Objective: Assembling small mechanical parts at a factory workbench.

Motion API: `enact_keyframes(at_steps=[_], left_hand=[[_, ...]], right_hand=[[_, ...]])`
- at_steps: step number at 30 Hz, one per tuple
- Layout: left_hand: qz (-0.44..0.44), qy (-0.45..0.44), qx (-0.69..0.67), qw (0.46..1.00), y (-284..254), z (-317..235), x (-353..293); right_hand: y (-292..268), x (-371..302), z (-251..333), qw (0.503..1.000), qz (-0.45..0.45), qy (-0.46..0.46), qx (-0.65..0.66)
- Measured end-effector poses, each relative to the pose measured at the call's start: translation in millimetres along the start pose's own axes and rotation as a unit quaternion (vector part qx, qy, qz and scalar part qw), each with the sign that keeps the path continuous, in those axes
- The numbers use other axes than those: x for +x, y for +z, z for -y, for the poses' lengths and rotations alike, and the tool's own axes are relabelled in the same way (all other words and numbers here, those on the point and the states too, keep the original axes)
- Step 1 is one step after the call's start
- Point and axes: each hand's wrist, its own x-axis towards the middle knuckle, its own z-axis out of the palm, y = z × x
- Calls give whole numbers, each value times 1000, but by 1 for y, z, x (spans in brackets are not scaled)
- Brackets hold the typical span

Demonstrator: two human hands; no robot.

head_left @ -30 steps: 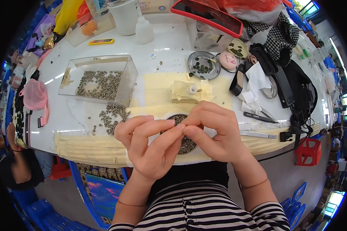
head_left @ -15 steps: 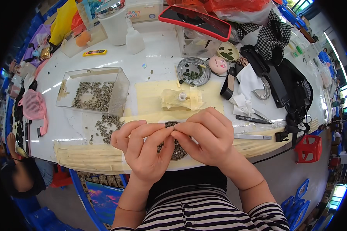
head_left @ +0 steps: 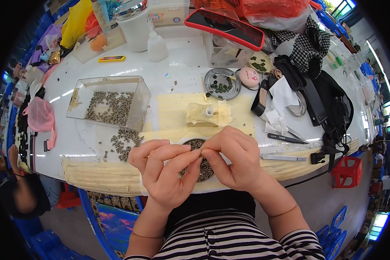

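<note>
My left hand (head_left: 165,175) and my right hand (head_left: 235,161) meet fingertip to fingertip, both pinched closed. Whatever sits between the fingertips is too small to make out. Below them, partly covered, is a round dish (head_left: 193,139) filled with small grey metallic pieces (head_left: 205,172). Just beyond my hands, a tape-wrapped block (head_left: 199,118) bears a short white tube (head_left: 209,112). To the left stands a clear box (head_left: 142,104) with more grey pieces (head_left: 110,104) inside. A loose heap of such pieces (head_left: 122,145) lies in front of it.
Behind the block sits a metal dish (head_left: 237,90) with dark green bits. Tweezers (head_left: 286,138) and a flat metal tool (head_left: 283,157) lie right of my hands. Farther back are a red-edged phone (head_left: 225,27) and a white squeeze bottle (head_left: 157,47). Another person's leg (head_left: 24,190) shows at left.
The view has shifted a little, so the tabletop things appear slightly to the right. My joined fingertips have come slightly nearer to me, and my left fingers have straightened somewhat. Both pinches stay closed.
</note>
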Motion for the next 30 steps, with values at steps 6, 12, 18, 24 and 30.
enact_keyframes(at_steps=[6,12,18,24,30], left_hand=[[-13,-2,1,1000,1,1,0],[-20,18,-4,1000,4,2,3],[-27,19,-7,999,6,1,3],[-26,22,-4,999,5,1,3],[-20,14,-3,1000,1,2,3]], right_hand=[[2,1,0,1000,0,1,-11],[0,-1,1,1000,1,13,-16],[-1,-2,0,1000,-8,5,-18],[-1,0,3,1000,-10,2,-18],[1,2,6,1000,2,18,-8]])
